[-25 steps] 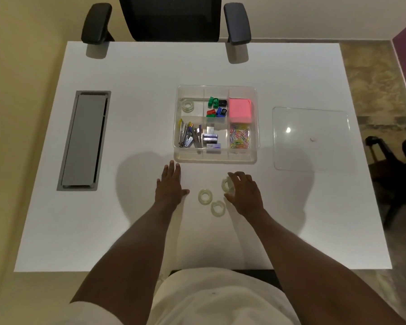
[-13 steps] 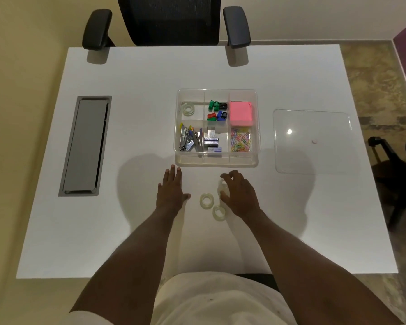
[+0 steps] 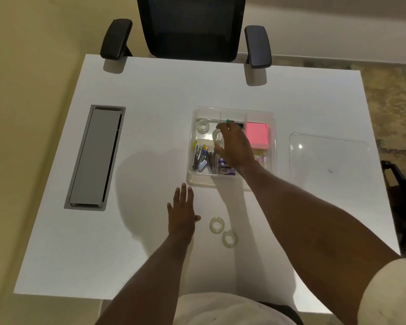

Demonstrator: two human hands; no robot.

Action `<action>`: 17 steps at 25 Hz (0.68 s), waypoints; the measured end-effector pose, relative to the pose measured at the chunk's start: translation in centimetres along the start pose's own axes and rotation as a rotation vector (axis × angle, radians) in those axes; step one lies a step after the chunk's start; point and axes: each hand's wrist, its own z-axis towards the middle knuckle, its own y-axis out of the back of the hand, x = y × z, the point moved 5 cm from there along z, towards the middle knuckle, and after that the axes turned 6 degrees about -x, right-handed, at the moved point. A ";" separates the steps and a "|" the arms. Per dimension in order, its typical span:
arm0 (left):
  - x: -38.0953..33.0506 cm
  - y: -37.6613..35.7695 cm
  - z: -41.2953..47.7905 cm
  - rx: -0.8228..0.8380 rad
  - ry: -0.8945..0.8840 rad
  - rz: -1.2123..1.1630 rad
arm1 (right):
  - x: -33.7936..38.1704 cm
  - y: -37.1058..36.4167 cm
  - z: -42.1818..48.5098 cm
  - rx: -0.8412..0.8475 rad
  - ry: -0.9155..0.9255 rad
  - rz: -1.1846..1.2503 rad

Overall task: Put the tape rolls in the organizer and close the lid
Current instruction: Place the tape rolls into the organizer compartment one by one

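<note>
Right hand (image 3: 234, 146) over the organizer (image 3: 271, 146), fingers pinching one tape roll (image 3: 217, 135). Left hand (image 3: 181, 213) flat on table (image 3: 150, 90), fingers spread. Two rolls (image 3: 217, 225) beside it.

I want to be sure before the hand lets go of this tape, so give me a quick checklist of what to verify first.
1. Tape roll gripped by right hand: ok.
2. Roll over the organizer: ok.
3. Roll over the tape compartment, beside the stored roll: cannot tell, it seems near the divider.
4. Left hand clear of the organizer, flat on the table: ok.
5. Two rolls remain on the table: not ok.
6. Lid off, aside: ok.
</note>
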 end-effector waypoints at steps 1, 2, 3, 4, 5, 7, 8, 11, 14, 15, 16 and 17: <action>0.0 0.0 0.1 0.000 0.003 0.002 | 0.0 -0.4 1.7 0.015 0.000 -0.049; 0.0 -0.1 0.1 -0.004 0.003 0.003 | 0.0 -0.9 3.2 0.036 0.005 -0.104; 0.1 -0.1 0.1 -0.009 0.000 0.005 | 0.0 -1.5 4.5 0.058 0.009 -0.151; 0.2 -0.2 0.1 -0.016 -0.005 0.008 | 0.0 -2.1 5.6 0.080 0.012 -0.186; 0.3 -0.3 0.2 -0.019 -0.007 0.011 | -0.1 -2.8 6.6 0.103 0.015 -0.214; 0.3 -0.4 0.3 -0.014 -0.008 0.018 | -0.2 -4.1 7.9 0.151 0.028 -0.264; 0.4 -0.5 0.3 -0.009 -0.007 0.022 | -0.2 -4.7 8.3 0.180 0.034 -0.289; 0.4 -0.5 0.3 -0.013 -0.006 0.033 | 0.0 -6.0 9.0 0.240 0.058 -0.387; 0.3 -0.5 0.3 -0.015 -0.003 0.032 | 0.2 -6.9 9.2 0.250 0.059 -0.440; 0.3 -0.5 0.3 -0.014 -0.004 0.027 | 0.2 -7.0 9.1 0.251 0.061 -0.443; 0.4 -0.5 0.3 -0.012 -0.003 0.020 | 0.3 -7.2 9.0 0.254 0.066 -0.445; 0.3 -0.4 0.3 -0.012 -0.002 0.011 | 0.3 -7.2 8.9 0.260 0.066 -0.448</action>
